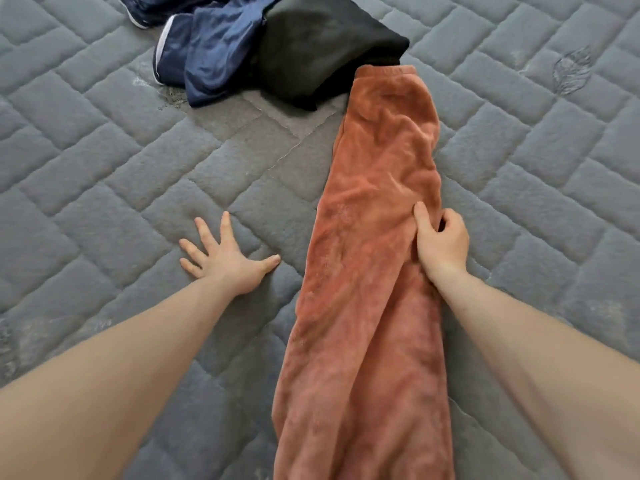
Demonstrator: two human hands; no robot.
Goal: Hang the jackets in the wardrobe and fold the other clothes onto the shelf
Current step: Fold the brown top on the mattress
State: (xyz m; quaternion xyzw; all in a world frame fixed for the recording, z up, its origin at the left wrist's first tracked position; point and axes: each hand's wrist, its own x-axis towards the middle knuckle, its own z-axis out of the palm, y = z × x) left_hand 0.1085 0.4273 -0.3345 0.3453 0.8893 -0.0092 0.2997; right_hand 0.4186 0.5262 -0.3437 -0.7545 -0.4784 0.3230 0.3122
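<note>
Head: right hand [441, 242] gripping orange garment [377, 237]

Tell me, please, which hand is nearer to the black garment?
The right hand, which grips the orange fleece garment lying just below the black garment. The left hand rests flat on the mattress, farther away.

A bedroom at home, by the look of it: a grey quilted mattress [104, 168] with a stitched brick pattern fills the whole view, bare of sheets. Loose clothing lies across it, a rust-coloured fleece garment [374, 271] stretched lengthways, a black garment [322, 50] bunched at its far end, shiny navy sportswear [207, 53] with white trim heaped just beside that
</note>
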